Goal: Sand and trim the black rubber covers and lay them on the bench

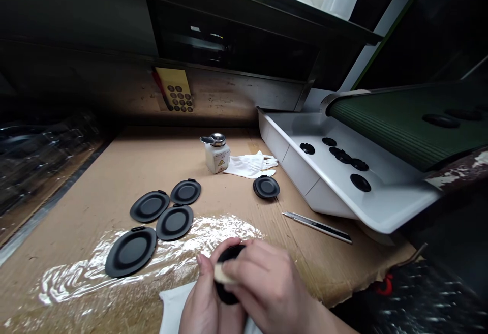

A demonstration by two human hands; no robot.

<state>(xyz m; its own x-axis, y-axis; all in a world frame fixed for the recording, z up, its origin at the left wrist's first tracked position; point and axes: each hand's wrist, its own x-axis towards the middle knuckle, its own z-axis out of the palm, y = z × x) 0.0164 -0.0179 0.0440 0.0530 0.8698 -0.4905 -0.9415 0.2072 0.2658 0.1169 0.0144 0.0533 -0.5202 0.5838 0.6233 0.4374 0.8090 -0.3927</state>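
Observation:
My left hand (pixel 204 298) is closed around a round black plastic cap (pixel 227 296) near the front edge of the table. In my right hand (pixel 267 278) a small cream-coloured pad (pixel 222 274) is pinched between thumb and fingers, pressed against the cap's face. The fingers cover much of the cap. A white cloth (pixel 171 306) lies beneath my hands. To the left, several flat black caps (pixel 175 222) rest on the cardboard. Ahead on the right sits a small stack of black caps (pixel 267 186).
A white pump bottle (pixel 217 156) stands beside a white glove (pixel 251 165). A utility knife (pixel 318 226) lies near the white tray (pixel 312 191), which holds several black parts (pixel 360 182). A green conveyor belt (pixel 404 125) slopes over the tray. Cardboard (pixel 125 156) covers the table.

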